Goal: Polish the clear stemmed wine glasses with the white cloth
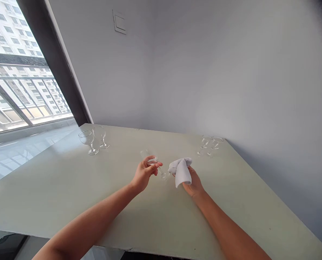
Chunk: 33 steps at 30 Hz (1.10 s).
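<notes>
Near the middle of the table, my left hand (pixel 145 173) is closed around a clear stemmed glass (pixel 161 172), which is tilted with its bowl to the upper left and its foot to the lower right. My right hand (pixel 193 183) grips a folded white cloth (pixel 182 172) just right of the glass's foot. The cloth droops over the fingers and hides part of them. A small gap seems to lie between cloth and glass, though contact is hard to tell.
Two stemmed glasses stand at the back left, one nearer (pixel 92 148) and one behind (pixel 104 144). Two more glasses (pixel 205 142) (pixel 216 142) are at the back right of the pale table (pixel 69 187). Grey walls (pixel 231 72) border the table behind and right.
</notes>
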{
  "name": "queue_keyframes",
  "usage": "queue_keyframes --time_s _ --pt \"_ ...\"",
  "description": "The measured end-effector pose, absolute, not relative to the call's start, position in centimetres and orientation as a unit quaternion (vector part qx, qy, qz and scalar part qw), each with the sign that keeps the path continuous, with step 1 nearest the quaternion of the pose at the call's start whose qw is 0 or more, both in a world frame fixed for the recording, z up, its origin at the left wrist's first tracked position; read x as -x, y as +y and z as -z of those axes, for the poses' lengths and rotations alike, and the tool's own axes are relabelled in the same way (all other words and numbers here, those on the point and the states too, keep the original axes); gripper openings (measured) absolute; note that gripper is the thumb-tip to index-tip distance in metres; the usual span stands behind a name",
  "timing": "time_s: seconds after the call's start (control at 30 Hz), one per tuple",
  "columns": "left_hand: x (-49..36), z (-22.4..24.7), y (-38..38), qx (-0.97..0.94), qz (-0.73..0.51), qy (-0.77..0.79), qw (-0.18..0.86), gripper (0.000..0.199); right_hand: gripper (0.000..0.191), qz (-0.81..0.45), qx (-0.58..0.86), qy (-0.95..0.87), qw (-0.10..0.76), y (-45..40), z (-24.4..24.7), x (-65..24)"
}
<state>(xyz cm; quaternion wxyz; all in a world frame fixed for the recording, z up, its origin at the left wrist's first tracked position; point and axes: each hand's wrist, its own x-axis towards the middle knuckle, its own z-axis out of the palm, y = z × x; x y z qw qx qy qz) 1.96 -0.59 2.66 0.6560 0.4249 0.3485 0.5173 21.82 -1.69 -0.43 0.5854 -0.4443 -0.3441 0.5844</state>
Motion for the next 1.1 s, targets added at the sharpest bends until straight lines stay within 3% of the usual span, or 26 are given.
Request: queue_keyframes --time_s 0.17,0.3,0.43,0.53,0.7,0.9,1.1 --pt "-1.9 -2.0 0.0 -0.299 -0.485 0.329 0.753 0.027 0.017 -0.421 0.432 -0.619 0.503 -3.8 -0.7 -21.6" --pt "-2.6 -2.0 -1.3 -0.304 -0.409 0.321 0.798 0.027 0.015 -0.259 0.354 -0.804 0.402 -5.3 -1.5 -19.7" --pt "-2.9 -2.6 -2.3 -0.311 -0.364 0.274 0.834 0.019 0.019 -0.349 0.345 -0.761 0.425 -5.6 -1.8 -19.1" --pt "-2.9 -2.7 -2.3 -0.303 -0.401 0.232 0.833 0.015 0.011 -0.481 0.365 -0.623 0.497 -5.4 -1.4 -18.7" --pt "-3.0 -2.7 -1.9 -0.320 -0.485 0.235 0.779 0.016 0.019 -0.670 0.385 -0.352 0.528 -4.8 -0.4 -17.4" --pt "-3.2 -2.4 -2.3 -0.486 -0.518 0.285 0.644 0.029 0.026 -0.747 0.324 -0.257 0.521 -5.2 0.5 -16.8" --pt "-3.2 -2.1 -2.5 -0.598 -0.524 0.336 0.504 0.024 0.022 -0.740 0.329 -0.271 0.520 -5.0 1.2 -16.6"
